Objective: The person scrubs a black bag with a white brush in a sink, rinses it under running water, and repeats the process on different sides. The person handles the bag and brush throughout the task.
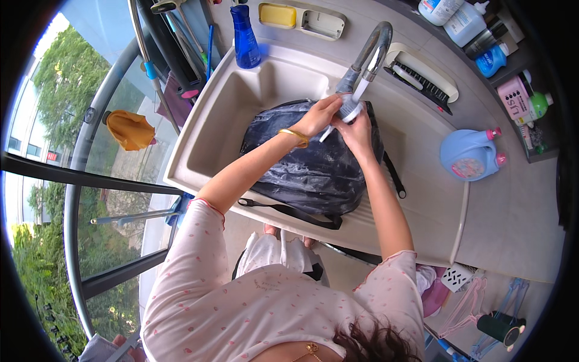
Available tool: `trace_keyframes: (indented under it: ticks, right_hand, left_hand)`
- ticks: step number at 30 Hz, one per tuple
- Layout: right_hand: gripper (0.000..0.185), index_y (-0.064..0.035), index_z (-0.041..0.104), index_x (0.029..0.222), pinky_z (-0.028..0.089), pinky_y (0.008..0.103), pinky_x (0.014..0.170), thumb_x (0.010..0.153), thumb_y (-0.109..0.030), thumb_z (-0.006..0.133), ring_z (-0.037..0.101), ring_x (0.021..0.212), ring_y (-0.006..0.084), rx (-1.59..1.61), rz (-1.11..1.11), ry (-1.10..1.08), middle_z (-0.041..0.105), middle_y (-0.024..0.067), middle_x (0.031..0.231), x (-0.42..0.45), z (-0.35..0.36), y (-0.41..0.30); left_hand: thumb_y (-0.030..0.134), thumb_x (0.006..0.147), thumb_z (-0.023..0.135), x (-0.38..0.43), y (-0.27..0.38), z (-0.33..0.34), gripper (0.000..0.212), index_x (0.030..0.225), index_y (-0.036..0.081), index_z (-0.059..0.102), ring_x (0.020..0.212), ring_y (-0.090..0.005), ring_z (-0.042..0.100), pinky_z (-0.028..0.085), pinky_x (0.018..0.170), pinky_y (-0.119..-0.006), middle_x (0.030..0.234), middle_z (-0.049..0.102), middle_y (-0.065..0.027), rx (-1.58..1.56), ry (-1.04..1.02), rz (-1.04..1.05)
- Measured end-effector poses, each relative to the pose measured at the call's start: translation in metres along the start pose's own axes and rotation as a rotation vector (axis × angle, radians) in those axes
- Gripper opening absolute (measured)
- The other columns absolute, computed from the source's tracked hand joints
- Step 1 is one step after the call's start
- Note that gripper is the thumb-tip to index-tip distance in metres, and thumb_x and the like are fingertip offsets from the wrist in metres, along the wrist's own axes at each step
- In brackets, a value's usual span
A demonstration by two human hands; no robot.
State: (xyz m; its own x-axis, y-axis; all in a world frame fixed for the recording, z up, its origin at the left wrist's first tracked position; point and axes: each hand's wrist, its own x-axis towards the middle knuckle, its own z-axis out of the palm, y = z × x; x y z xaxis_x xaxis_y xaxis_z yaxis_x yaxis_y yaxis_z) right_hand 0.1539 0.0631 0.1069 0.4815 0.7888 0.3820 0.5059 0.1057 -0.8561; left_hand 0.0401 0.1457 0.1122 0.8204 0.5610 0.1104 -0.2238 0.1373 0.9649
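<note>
Under the chrome faucet [379, 50], a stream of water runs onto a small grey-and-white round item [349, 107]; its exact kind is unclear. My left hand [318, 116] grips its left side, and a gold bangle [296, 137] circles that wrist. From below and to the right, my right hand [357, 134] holds the same item. Beneath both hands, a dark fabric backpack [303, 167] with whitish suds or wet patches lies in the beige laundry sink [425, 190]. One black strap [289, 210] hangs along the sink's front edge.
A blue spray bottle [245, 38] stands on the sink's back left corner. Right of the sink sits a blue detergent jug [468, 154]. A wall holder [420, 77] is behind the faucet, and shelved bottles [491, 59] line the right. Mop poles [156, 77] lean at left.
</note>
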Motion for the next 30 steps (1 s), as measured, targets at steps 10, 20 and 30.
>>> trace_keyframes:
  ticks: [10, 20, 30]
  right_hand:
    - [0.030, -0.0034, 0.061, 0.099, 0.050, 0.0299, 0.070, 0.080, -0.021, 0.076, 0.064, 0.079, 0.0146, 0.278, 0.147, 0.022, 0.065, 0.0040, 0.092, 0.013, -0.010, -0.007]
    - [0.030, 0.0015, 0.057, 0.112, 0.050, 0.0387, 0.087, 0.085, -0.010, 0.065, 0.061, 0.101, 0.0226, 0.923, 0.445, -0.130, 0.063, 0.0133, 0.107, 0.020, -0.020, 0.002]
    - [0.020, -0.0015, 0.061, 0.095, 0.050, 0.0259, 0.063, 0.083, -0.015, 0.071, 0.062, 0.075, 0.0106, 0.438, 0.364, -0.063, 0.065, 0.0028, 0.087, 0.023, -0.012, -0.025]
  left_hand:
    - [0.054, 0.099, 0.034, -0.015, -0.001, -0.004, 0.063, 0.147, 0.014, 0.033, 0.128, -0.0192, 0.040, 0.032, 0.106, -0.033, 0.142, 0.040, -0.0068, 0.018, -0.021, -0.205]
    - [0.061, 0.092, 0.047, -0.017, -0.009, -0.015, 0.075, 0.131, -0.003, 0.047, 0.106, -0.0184, 0.051, 0.040, 0.093, -0.030, 0.116, 0.058, -0.0109, 0.369, -0.062, -0.347]
    - [0.054, 0.093, 0.051, -0.028, -0.035, -0.026, 0.068, 0.126, -0.004, 0.047, 0.097, -0.0148, 0.052, 0.044, 0.084, -0.028, 0.105, 0.058, -0.0094, 0.247, 0.037, -0.123]
